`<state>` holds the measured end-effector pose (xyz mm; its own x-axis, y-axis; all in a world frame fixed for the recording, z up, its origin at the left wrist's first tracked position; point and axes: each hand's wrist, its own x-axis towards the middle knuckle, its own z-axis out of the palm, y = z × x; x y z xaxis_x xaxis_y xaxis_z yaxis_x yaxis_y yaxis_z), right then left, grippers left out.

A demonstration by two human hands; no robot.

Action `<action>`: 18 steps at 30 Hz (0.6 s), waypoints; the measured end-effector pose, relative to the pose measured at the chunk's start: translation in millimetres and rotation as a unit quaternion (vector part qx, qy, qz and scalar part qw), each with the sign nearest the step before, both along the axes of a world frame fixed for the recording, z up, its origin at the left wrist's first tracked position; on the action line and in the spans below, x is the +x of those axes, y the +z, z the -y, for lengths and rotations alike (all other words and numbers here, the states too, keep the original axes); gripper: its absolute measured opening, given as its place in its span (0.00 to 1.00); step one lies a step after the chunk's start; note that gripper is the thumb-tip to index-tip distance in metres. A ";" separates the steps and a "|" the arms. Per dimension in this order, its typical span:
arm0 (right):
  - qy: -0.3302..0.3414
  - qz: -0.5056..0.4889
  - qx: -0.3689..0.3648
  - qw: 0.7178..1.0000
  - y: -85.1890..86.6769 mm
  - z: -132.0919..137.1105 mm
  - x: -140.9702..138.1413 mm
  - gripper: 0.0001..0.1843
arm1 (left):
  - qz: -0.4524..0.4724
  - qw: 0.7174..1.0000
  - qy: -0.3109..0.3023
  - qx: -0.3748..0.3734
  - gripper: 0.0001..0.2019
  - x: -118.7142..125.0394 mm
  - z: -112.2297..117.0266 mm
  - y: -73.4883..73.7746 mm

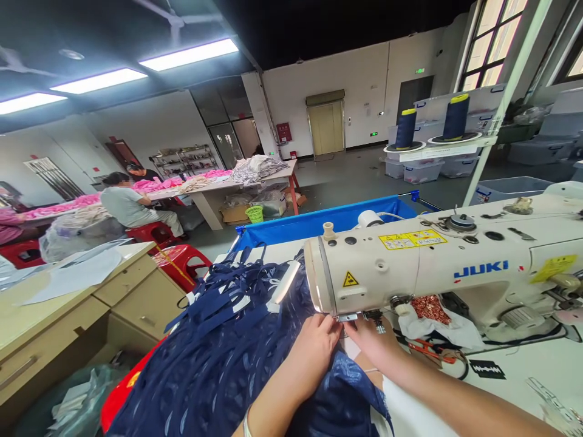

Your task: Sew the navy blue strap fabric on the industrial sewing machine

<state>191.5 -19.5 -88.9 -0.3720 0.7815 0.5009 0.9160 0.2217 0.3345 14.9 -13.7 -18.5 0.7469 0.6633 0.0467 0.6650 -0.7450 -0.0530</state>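
Note:
A cream JUKI sewing machine [437, 273] stands on the white table. My left hand [314, 346] rests on dark blue patterned fabric [218, 370] just left of the needle area [348, 317], fingers curled and pressing the cloth. My right hand [371, 340] comes in under the machine arm, fingertips pinched at the fabric edge beside the presser foot. A large heap of blue fabric pieces and straps spreads to the left over the table edge.
Two navy thread cones [455, 115] stand behind the machine. Orange-handled scissors [432, 352] lie under the machine arm. A blue bin [328, 221] sits behind the table, a wooden desk [68, 309] at left. People sit at a far table piled with pink cloth [122, 203].

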 end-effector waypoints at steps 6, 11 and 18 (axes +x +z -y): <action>0.016 -0.017 0.010 1.000 -2.7 -3.7 2.9 0.23 | 0.001 1.000 0.012 -0.020 0.19 -2.1 2.2 5.7; 0.021 -0.086 -0.020 0.996 9.7 -0.4 4.9 0.17 | 0.003 0.999 0.023 -0.044 0.21 -3.8 1.4 7.1; 0.058 -0.170 -0.063 0.982 8.9 -4.9 9.9 0.15 | 0.015 0.998 0.027 -0.049 0.21 -3.9 1.1 7.5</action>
<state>201.4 -14.6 -80.0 -0.2904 0.8076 0.5133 0.9362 0.3508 -0.0223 11.0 -14.8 -11.0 0.7098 0.7044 0.0025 0.7038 -0.7093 0.0385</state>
